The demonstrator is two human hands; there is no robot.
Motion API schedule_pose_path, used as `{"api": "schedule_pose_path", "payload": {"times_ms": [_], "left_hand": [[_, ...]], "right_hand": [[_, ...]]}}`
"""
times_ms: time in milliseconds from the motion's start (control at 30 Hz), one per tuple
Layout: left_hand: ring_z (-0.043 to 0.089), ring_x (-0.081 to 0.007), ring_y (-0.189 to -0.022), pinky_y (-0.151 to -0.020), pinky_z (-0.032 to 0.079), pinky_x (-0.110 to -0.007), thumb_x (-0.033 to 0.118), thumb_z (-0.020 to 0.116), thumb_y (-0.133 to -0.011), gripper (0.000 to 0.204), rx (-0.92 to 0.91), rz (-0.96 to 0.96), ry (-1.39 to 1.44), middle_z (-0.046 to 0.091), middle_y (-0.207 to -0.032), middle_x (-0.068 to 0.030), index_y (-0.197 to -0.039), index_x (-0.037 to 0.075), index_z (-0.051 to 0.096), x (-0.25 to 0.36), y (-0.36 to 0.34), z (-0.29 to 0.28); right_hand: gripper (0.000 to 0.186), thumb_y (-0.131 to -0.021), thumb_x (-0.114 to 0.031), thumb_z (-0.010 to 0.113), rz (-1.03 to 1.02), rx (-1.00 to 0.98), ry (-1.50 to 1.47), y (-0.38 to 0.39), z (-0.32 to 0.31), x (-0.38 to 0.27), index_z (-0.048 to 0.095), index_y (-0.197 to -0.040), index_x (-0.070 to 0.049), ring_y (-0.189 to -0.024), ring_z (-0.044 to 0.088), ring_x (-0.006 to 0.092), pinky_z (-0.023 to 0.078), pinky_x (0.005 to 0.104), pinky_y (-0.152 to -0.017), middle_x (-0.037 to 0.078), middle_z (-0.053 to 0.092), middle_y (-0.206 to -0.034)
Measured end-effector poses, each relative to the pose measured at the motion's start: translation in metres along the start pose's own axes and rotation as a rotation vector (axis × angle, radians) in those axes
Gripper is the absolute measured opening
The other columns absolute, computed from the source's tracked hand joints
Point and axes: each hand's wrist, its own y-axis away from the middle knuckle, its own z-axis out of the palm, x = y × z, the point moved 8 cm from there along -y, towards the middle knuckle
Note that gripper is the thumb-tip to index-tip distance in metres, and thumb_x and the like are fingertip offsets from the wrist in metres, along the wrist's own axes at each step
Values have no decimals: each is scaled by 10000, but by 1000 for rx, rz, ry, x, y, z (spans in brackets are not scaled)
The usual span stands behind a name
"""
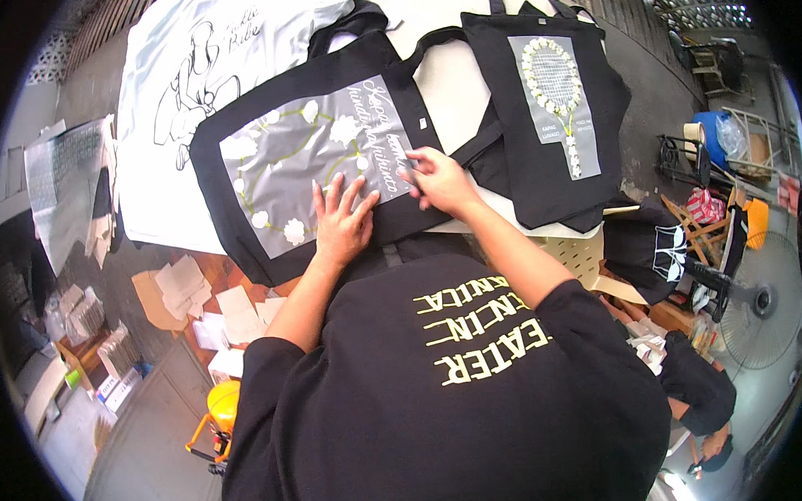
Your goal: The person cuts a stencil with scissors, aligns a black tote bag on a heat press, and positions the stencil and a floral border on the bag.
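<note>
A black tote bag lies flat in front of me, its handles at the far side. A translucent transfer film with white flowers, green stems and white script covers its middle. My left hand lies on the film near its lower edge, fingers spread. At the film's right edge, my right hand is closed in a pinch, its fingertips on that edge; exactly how much film is between them is hard to see. A second black tote bag lies to the right, bearing another film with a white flower design.
Under the bags is a white table. A white printed cloth spreads at the left. Brown cardboard pieces lie on the lower left. A fan stands at the right, with a person in black below it.
</note>
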Motion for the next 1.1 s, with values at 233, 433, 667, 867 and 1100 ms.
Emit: {"api": "schedule_pose_path", "payload": {"times_ms": [233, 433, 667, 867, 1100], "left_hand": [[380, -376, -1405, -1164, 178, -700, 162, 709, -795, 430, 5, 22, -10, 525, -1412, -62, -1219, 217, 664, 3, -4, 0], [306, -393, -1442, -1167, 143, -705, 218, 692, -836, 471, -141, 9, 13, 465, -1463, -83, -1298, 208, 602, 5, -3, 3], [322, -450, -1407, -1171, 135, -687, 241, 694, -825, 513, -242, 37, -12, 455, -1445, -139, -1322, 183, 581, 7, -8, 3], [382, -473, -1385, -1148, 257, -639, 169, 708, -804, 479, -215, 192, -232, 491, -1416, -211, -1264, 71, 617, 67, -11, -7], [667, -326, -923, -828, 552, -395, 31, 619, -909, 107, -576, 1106, 1659, 675, -1037, -164, -980, 15, 697, 424, 80, -207]], "right_hand": [[409, -947, -96, 697, -23, 433, 21, 106, -101, 40, 577, -1333, -36, -636, 637, 91, 453, 239, -424, 46, 683, -837], [461, -945, -152, 717, 36, 793, -208, 223, -49, 149, 544, -1340, 11, -613, 615, 90, 440, 243, -397, 53, 651, -838], [444, -845, -184, 826, 125, 1105, -74, 333, 40, 305, 670, -1219, -4, -708, 669, 120, 534, 296, -674, 106, 733, -815], [493, -841, -229, 826, 173, 1277, -208, 396, 54, 340, 655, -1254, -22, -738, 689, 164, 537, 318, -679, 129, 739, -876], [473, -850, -233, 813, 60, 1366, -149, 466, 61, 389, 660, -1260, -55, -814, 726, 213, 547, 337, -714, 144, 747, -916]]}}
